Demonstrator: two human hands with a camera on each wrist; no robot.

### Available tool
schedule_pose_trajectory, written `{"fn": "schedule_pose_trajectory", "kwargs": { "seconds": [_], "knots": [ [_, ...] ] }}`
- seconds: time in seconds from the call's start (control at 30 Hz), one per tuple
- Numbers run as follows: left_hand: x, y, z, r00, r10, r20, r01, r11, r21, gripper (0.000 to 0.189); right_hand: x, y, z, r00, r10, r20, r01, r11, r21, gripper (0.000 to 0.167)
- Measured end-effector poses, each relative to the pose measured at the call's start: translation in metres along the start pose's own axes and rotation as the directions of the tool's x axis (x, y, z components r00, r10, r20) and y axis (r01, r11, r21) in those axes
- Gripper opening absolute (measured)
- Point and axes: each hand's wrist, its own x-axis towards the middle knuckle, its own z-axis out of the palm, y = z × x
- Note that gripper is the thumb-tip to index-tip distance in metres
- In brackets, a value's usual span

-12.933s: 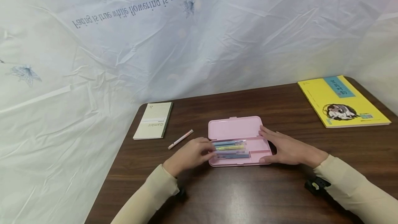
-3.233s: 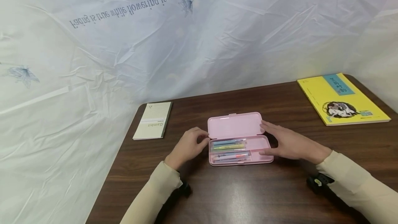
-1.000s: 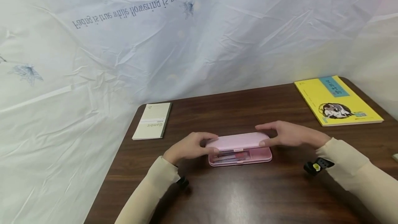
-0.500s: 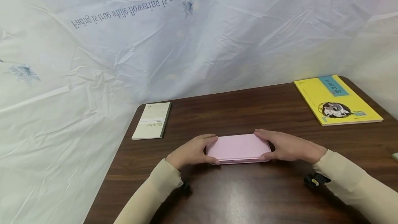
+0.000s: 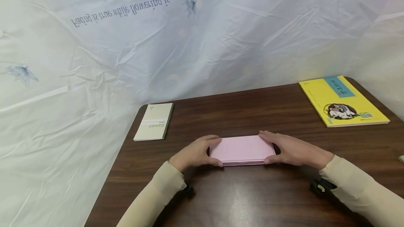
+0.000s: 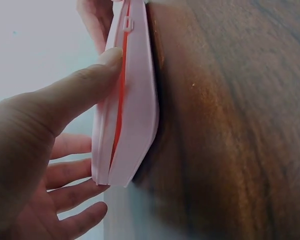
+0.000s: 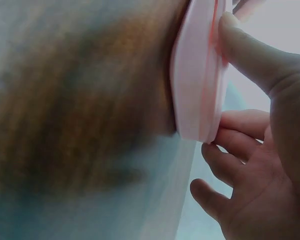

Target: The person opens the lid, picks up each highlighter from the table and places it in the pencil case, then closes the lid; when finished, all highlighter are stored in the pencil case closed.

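A pink pencil case [image 5: 241, 149] lies on the table with its lid folded down. My left hand [image 5: 195, 152] grips its left end, thumb along the front edge and fingers at the back. At the other end, my right hand [image 5: 293, 150] holds the case the same way. In the left wrist view, a thin red-orange gap runs between lid and base of the pencil case [image 6: 140, 100], close by the latch, and the thumb presses at the lid's edge. The right wrist view shows the right thumb on the lid side of the case [image 7: 190, 90]. The contents are hidden by the lid.
A cream notepad [image 5: 153, 122] marked "Gambit" lies at the table's back left corner. A yellow book [image 5: 315, 97] lies at the back right. Pale printed sheeting [image 5: 221, 45] hangs behind the table. A small pale green object [image 5: 401, 158] shows at the right edge.
The pencil case stood open with pens inside; its lid has swung down over them. A pen earlier on the table left of the case is gone from there. Both hands now grip the case's ends.
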Motion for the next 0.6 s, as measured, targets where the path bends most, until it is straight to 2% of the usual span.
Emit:
{"fn": "schedule_pose_trajectory", "kwargs": {
  "seconds": [0.3,0.6],
  "knots": [
    [0.001,0.0021,0.0036,0.999,-0.035,-0.011,0.034,0.999,-0.017,0.094,-0.0021,0.0036,0.0034,1.0,0.012,-0.016,-0.011,1.0,0.026,0.1],
    [-0.0018,0.0011,0.0056,0.999,-0.01,-0.031,0.01,1.0,-0.021,0.094,-0.0018,0.0048,0.0062,1.0,-0.015,-0.026,0.015,1.0,0.016,0.098]
  ]
}}
